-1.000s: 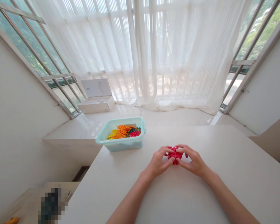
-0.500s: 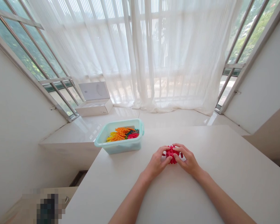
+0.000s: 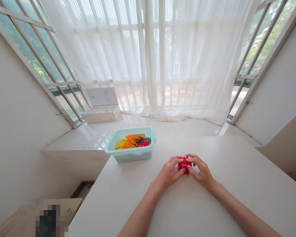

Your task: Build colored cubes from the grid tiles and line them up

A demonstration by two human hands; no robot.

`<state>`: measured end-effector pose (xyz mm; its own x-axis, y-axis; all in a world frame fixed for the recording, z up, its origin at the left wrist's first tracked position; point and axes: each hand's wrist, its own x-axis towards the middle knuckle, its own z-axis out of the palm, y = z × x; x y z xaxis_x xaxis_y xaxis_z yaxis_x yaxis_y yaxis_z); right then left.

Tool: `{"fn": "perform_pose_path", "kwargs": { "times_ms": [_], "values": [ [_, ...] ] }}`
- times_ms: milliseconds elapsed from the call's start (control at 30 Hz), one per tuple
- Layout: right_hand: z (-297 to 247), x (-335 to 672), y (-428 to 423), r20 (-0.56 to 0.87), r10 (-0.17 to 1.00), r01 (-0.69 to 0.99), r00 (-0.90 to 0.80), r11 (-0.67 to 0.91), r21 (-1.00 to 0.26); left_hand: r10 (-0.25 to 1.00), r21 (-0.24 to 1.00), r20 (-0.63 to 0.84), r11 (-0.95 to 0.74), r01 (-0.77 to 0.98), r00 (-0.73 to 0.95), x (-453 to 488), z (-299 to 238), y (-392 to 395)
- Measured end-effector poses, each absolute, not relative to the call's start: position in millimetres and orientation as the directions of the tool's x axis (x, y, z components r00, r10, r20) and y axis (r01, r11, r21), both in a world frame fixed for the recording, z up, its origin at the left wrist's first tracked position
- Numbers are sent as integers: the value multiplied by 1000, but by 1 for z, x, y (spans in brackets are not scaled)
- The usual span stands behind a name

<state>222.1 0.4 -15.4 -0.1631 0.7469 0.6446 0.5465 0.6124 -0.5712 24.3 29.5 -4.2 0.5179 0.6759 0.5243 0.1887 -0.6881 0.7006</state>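
A small red ball [image 3: 184,164] built of interlocking plastic pieces rests on the white table [image 3: 236,184], held between both hands. My left hand [image 3: 168,172] grips its left side with curled fingers. My right hand [image 3: 201,171] wraps over its top and right side. A pale teal plastic bin [image 3: 128,154] stands at the table's far left corner, holding several orange, yellow, green and red pieces [image 3: 133,141].
A white box [image 3: 102,112] with its lid propped up sits on the window ledge at the left. Sheer white curtains hang over the windows behind. A blurred patch lies on a lower surface at the bottom left.
Both hands stay on the red ball, with the fingers shifting slightly around it. The view has drifted a little.
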Motion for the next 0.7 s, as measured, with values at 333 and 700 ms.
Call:
{"fn": "perform_pose_path", "kwargs": {
  "times_ms": [333,700],
  "values": [
    [-8,229,-4,534,820,514,-209,556,-653,668,711,493,-678,183,558,20,5,28],
    [-2,238,0,429,879,414,-207,476,-776,703,784,471,-610,112,532,18,8,29]
  ]
}}
